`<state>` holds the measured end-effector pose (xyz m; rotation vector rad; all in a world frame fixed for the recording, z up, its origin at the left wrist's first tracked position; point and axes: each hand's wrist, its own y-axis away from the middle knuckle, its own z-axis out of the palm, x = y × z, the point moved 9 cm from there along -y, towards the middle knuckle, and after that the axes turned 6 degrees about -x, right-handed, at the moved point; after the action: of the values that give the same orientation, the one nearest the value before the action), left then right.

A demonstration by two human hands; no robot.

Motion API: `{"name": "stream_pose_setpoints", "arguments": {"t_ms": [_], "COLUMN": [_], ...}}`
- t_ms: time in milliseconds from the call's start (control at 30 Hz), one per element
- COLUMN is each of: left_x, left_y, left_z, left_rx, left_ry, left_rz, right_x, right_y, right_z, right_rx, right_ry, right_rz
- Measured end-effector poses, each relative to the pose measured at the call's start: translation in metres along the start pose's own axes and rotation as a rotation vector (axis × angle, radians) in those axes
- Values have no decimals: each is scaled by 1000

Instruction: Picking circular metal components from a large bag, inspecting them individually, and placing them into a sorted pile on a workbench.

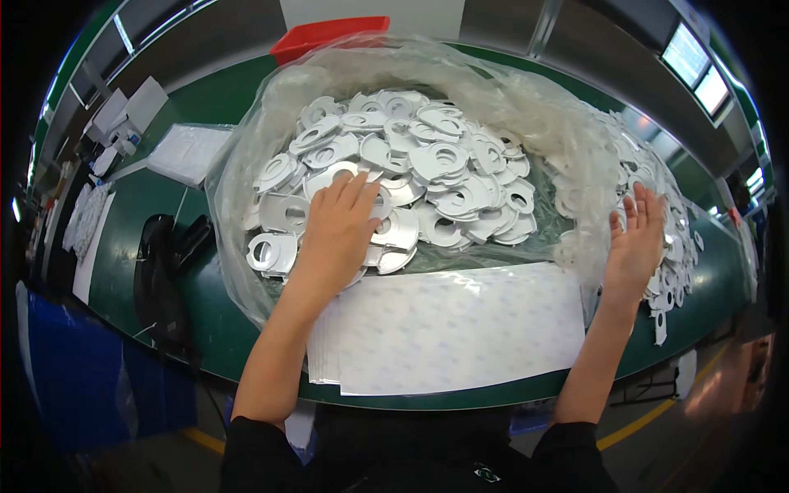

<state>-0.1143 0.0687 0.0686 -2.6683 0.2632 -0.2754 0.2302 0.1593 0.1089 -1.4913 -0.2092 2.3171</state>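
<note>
A big clear plastic bag [246, 140] lies spread on the table with a heap of flat white plastic parts [444, 160] in it, each with a round hole. My left hand [339, 228] rests over the near left side of the heap, fingers stretched out across the parts; its fingertips partly hide what lies beneath. To the right, my right hand [635, 242] is raised beside the bag's edge, palm turned upward and fingers loosely apart, with nothing in it. Near it, more small white parts [666, 279] lie piled on the right of the table.
A stack of white sheets [460, 329] lies between me and the heap on the green table [115, 271]. A black handheld tool with a cord [160, 287] is at left, near a wrapped white stack [189, 152]. A red bin [329, 34] stands behind the bag.
</note>
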Motion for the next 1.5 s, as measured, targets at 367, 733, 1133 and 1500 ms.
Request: {"name": "stream_pose_setpoints", "arguments": {"t_ms": [367, 733, 1133, 1500], "left_x": [-2, 31, 35, 33], "left_y": [-2, 17, 22, 21], "left_z": [-8, 60, 83, 86], "left_rx": [56, 3, -10, -9], "left_ry": [96, 1932, 2065, 2025], "left_rz": [-104, -521, -608, -591], "right_x": [81, 102, 91, 105], "right_y": [189, 165, 170, 168], "right_z": [165, 149, 145, 145], "right_rx": [-1251, -1292, -1241, -1312], "right_ry": [858, 1063, 1048, 1127], "right_rz": [-286, 116, -86, 110]}}
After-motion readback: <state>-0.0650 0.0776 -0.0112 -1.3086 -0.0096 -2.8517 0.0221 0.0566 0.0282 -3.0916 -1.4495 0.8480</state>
